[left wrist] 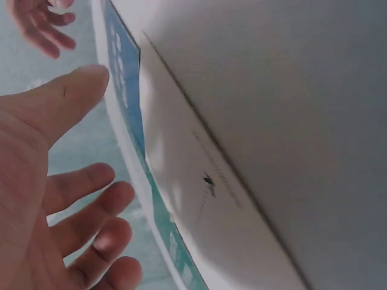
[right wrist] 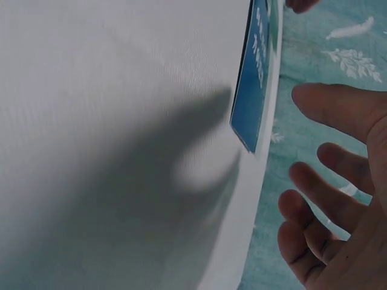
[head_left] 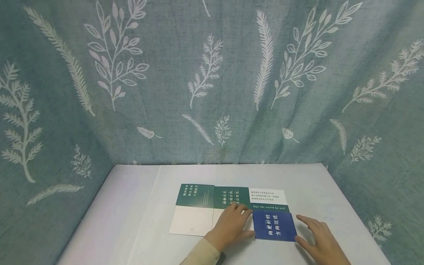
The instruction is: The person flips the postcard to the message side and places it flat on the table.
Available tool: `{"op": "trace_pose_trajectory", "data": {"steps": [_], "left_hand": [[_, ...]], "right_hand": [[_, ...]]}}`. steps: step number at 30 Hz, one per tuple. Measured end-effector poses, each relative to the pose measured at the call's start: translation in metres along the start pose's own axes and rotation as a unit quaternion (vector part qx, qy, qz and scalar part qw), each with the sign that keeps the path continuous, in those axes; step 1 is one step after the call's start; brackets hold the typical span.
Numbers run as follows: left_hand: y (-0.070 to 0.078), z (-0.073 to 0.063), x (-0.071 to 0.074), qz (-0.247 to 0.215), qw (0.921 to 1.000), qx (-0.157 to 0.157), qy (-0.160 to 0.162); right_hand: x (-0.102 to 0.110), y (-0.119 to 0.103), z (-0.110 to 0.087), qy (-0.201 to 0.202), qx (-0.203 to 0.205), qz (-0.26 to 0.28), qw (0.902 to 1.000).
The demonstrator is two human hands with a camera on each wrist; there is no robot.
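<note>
A thin blue booklet point(head_left: 274, 225) with white Chinese lettering lies flat at the front right of a block of booklets. My left hand point(head_left: 230, 225) hovers by its left side, thumb and fingers spread apart, and partly covers a white booklet point(left wrist: 193, 163) with a small dark print. By the right edge of the blue booklet, my right hand point(head_left: 318, 238) has its thumb and fingers parted. Behind lie a green booklet point(head_left: 195, 195), a second green booklet point(head_left: 230, 195) and a white-and-green booklet point(head_left: 268, 197) with English words. Another white booklet point(head_left: 191, 221) is at front left.
The booklets lie side by side on a white tabletop point(head_left: 142, 217). A grey-green curtain point(head_left: 165, 92) with white leaf patterns hangs behind the table and along both sides. Shadows of the right hand fall across the white surface in the right wrist view.
</note>
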State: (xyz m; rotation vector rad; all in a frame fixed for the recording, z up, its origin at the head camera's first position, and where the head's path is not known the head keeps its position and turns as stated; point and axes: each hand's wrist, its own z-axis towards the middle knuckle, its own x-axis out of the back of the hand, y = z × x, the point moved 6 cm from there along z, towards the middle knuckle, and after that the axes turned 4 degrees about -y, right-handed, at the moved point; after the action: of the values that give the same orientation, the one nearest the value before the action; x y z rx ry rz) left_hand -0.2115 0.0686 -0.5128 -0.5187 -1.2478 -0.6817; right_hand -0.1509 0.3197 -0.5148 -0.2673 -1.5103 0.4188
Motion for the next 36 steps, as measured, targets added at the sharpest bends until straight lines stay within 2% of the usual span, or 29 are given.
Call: {"op": "trace_pose_trajectory", "data": {"steps": [4,7,14,25,30,36], "left_hand": [[0.001,0.011,-0.007,-0.009,0.9991,0.012,-0.039],[0.004,0.017,-0.01,-0.007,0.9982,0.014,-0.057],[0.006,0.025,-0.011,0.015,0.9978,0.02,-0.062],[0.009,0.029,-0.02,0.022,0.9944,0.026,-0.1],[0.01,0.029,-0.021,0.021,0.9942,0.027,-0.102],[0.011,0.029,-0.021,0.032,0.9915,0.038,-0.12]], "right_hand": [[-0.001,0.0,0.003,-0.015,-0.004,0.004,0.9999],[-0.003,-0.001,0.005,-0.019,-0.002,0.008,0.9998],[-0.007,-0.004,0.011,-0.003,0.025,0.007,0.9997],[-0.023,0.003,0.024,-0.096,0.005,-0.011,0.9953],[-0.027,0.002,0.026,-0.108,0.008,-0.033,0.9936],[-0.025,0.001,0.032,-0.097,0.014,-0.04,0.9944]]}}
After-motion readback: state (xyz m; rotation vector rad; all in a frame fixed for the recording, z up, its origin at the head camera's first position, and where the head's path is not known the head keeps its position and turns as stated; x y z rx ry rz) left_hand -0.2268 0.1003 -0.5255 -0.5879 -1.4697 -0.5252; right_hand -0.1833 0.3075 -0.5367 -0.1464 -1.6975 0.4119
